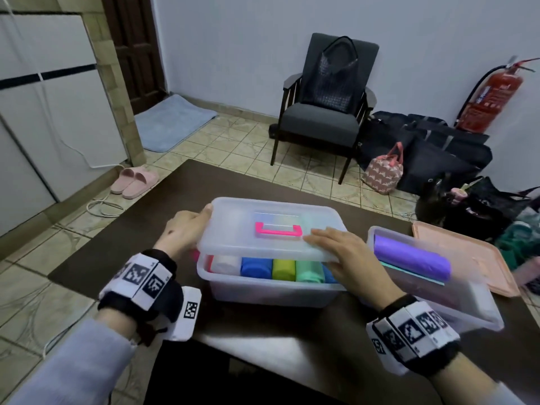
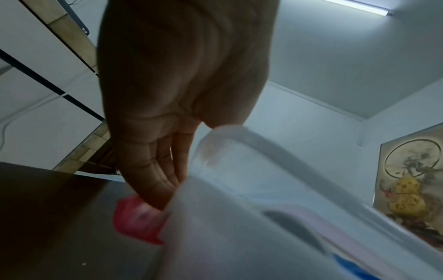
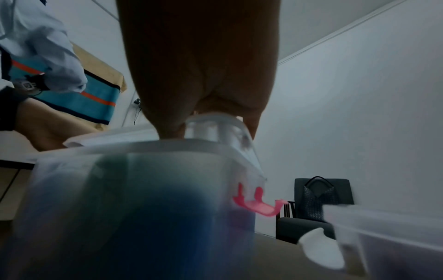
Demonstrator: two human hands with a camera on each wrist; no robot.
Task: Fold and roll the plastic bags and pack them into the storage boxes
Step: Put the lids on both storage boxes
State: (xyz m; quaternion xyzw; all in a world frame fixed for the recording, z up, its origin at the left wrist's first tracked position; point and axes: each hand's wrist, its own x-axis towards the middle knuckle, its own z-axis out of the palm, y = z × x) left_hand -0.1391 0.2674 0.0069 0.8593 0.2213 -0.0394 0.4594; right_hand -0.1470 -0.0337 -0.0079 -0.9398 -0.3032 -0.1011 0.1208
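A clear storage box (image 1: 263, 290) stands mid-table with a row of rolled bags inside: white (image 1: 225, 264), blue (image 1: 255, 267), yellow-green (image 1: 283, 269) and green (image 1: 309, 271). Both hands hold its clear lid (image 1: 271, 226), which has a pink handle (image 1: 277, 229), tilted just above the box. My left hand (image 1: 198, 226) grips the lid's left end, thumb on top. My right hand (image 1: 324, 247) grips the right front corner, with fingers on top and thumb under the edge. In the left wrist view my fingers (image 2: 155, 181) reach down to a pink latch (image 2: 139, 219).
A second clear box (image 1: 467, 305) at the right holds a purple roll (image 1: 412, 258). Its peach lid (image 1: 473, 258) lies behind it. The dark table (image 1: 263, 346) ends close in front. On the floor beyond are an armchair (image 1: 321, 118) and several bags (image 1: 438, 153).
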